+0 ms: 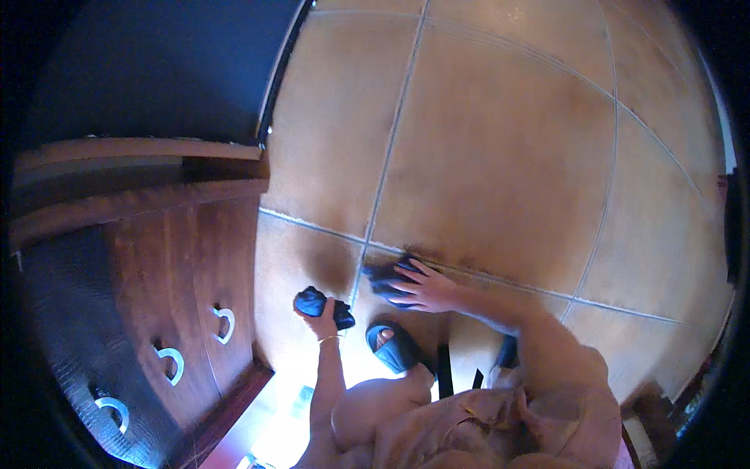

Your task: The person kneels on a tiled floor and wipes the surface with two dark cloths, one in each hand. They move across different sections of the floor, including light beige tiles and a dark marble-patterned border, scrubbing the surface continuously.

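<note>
My left hand (319, 321), with a thin band at the wrist, grips a crumpled dark cloth bundle (310, 302) above the floor. Dark ends of it stick out on both sides of the fist. Lower down, my right hand (430, 287) bears on a dark cloth (387, 281) against the tiled floor (480, 152), its fingers spread and bent over the fabric. A pale grout line (469, 271) with dark smudges runs beside that hand. The underside of the right palm is hidden.
My foot wears a dark open-toed slide sandal (398, 349) just below the cloth. At the left stands a wooden cabinet (170, 281) with curved metal handles (171, 366). A dark panel (170, 70) rises behind it. Bright light floods the floor at lower left.
</note>
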Available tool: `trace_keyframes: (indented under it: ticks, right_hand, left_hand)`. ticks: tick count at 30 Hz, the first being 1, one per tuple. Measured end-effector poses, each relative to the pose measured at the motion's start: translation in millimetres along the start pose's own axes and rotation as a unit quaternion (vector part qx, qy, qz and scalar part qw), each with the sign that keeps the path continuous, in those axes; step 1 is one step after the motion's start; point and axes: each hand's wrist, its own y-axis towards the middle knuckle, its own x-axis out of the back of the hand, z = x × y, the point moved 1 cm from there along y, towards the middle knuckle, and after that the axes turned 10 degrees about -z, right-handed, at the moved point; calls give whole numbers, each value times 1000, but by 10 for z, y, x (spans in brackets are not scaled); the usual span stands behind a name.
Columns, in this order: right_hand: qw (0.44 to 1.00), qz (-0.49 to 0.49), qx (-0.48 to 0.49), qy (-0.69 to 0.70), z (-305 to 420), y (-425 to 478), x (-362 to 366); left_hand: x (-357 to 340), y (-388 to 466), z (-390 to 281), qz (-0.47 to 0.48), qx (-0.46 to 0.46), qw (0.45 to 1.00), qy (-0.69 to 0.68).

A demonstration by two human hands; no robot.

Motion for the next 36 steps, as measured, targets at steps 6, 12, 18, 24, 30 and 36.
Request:
trace_keyframes:
  ticks: [6,12,18,24,30,36]
  right_hand:
    - [968,229,97,-33,-659,-2221,1262]
    - [940,298,165,-10,-822,-1531,1051]
    - [986,148,75,20,-504,730,321]
    - [998,1,-42,-43,-600,2253,-280]
    - [945,-154,-262,-117,-188,3451,-920]
    - [997,-55,-20,42,1481,3292,-1721]
  left_hand:
    - [10,3,171,-5,-36,998,47]
    - [-1,96,298,16,-128,984,126]
    - [34,5,-189,33,-105,977,184]
    - [547,-255,41,-5,-52,973,225]
    - [1074,-343,660,-97,87,931,341]
    - [1137,-238,702,-73,210,888,403]
